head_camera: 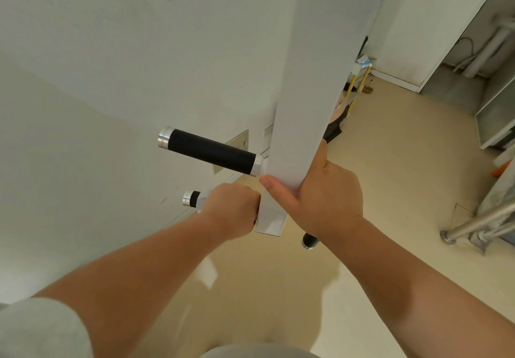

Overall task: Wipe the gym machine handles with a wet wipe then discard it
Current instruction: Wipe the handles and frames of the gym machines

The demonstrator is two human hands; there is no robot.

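Note:
A white square post (309,79) of the gym machine hangs down in front of me. An upper handle (209,151) with black grip and silver end caps sticks out to its left. Below it, my left hand (231,210) is closed around a lower handle (191,198), with a bit of white wet wipe (201,204) showing at the fist's edge. My right hand (320,193) grips the post's lower end, thumb across its front. The tip of another black handle (308,241) pokes out under my right wrist.
A white wall runs along the left. Beige floor lies below. A small yellow-legged stand (359,79) with clutter is behind the post. Metal tubes and feet (473,226) of other equipment are at the right edge, with grey cabinets (496,107) beyond.

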